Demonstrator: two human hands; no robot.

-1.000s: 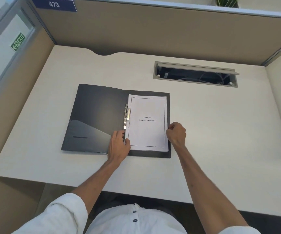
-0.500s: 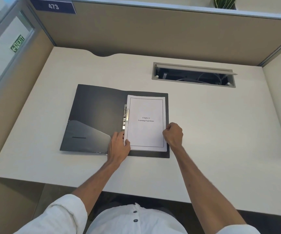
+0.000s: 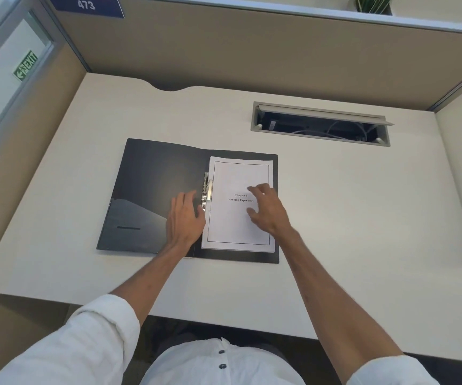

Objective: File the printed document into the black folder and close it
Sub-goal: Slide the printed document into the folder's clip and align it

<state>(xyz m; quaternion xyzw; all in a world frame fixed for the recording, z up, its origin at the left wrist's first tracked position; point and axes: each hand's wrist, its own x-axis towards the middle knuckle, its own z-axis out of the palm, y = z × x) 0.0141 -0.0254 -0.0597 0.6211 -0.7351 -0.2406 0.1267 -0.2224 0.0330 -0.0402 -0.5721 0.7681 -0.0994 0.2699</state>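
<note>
Both hands have been moved up from the paper's (image 3: pixel 240 218) bottom corners. The open left hand (image 3: pixel 186 218) is laid by the clip (image 3: pixel 207 191) (nothing held); the open right hand (image 3: pixel 268 209) is pressed on the page. The clip is likely shut next.

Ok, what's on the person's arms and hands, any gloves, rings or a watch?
Both hands are bare: left hand and right hand show no gloves, rings or watch. The forearms are bare too. White sleeves are rolled up near the elbows, left sleeve and right sleeve, part of a white buttoned shirt.

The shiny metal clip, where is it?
The clip sits in the middle of the open folder, along the paper's left edge, between the left hand and right hand.
</note>
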